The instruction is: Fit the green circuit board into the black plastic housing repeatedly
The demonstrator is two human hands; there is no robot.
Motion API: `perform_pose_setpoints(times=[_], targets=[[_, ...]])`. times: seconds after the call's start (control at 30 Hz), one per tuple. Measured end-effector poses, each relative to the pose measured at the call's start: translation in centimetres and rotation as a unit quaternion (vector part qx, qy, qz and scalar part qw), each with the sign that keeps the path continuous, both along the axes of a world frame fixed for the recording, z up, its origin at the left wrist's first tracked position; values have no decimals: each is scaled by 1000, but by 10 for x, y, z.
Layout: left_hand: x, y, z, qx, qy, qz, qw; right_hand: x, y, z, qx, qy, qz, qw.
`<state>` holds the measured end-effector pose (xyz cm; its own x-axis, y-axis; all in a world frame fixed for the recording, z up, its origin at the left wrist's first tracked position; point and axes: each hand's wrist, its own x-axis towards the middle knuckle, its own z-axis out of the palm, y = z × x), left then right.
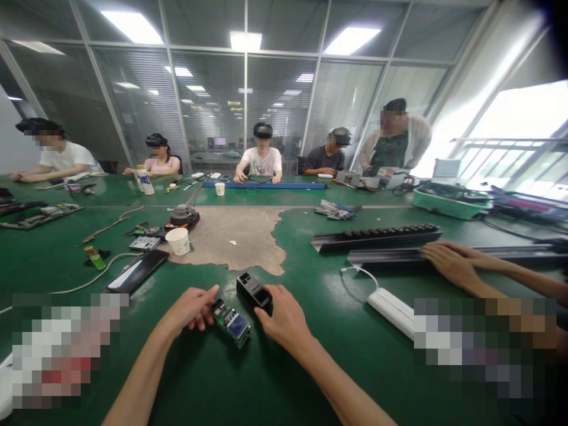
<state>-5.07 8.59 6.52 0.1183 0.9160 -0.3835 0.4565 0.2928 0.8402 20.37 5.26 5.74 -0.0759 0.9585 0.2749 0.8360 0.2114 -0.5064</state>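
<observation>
My left hand [191, 309] is at the upper left end of a small green circuit board [232, 323], its fingers closed about that end. A bluish display square and several small parts sit on the board's face. My right hand [284, 310] grips a black plastic casing [253, 292] by its right end, thumb in front and fingers behind. Cut-outs and small slots show in the casing. Board and casing lie side by side, apart, low over the green table [213, 384]. The fingertips behind the casing are partly hidden.
A paper cup [178, 241] and a dark phone-like slab [138, 270] are to the left. Black rails [386, 258] and a white power strip [393, 310] lie right, beside another person's hands [452, 263]. Several people sit across the table; one stands.
</observation>
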Motion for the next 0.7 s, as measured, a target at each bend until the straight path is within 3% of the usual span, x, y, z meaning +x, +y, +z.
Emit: perform_pose_setpoints(times=[0.13, 0.37, 0.7], targets=[[0, 0, 0, 2, 2, 1, 1000, -2, 1, 5, 21, 63, 6, 998], [-5, 2, -6, 3, -13, -7, 1000, -14, -13, 24, 62, 209, 82, 973], [-5, 4, -4, -14, -24, 10, 1000, -25, -31, 15, 93, 132, 154, 975]])
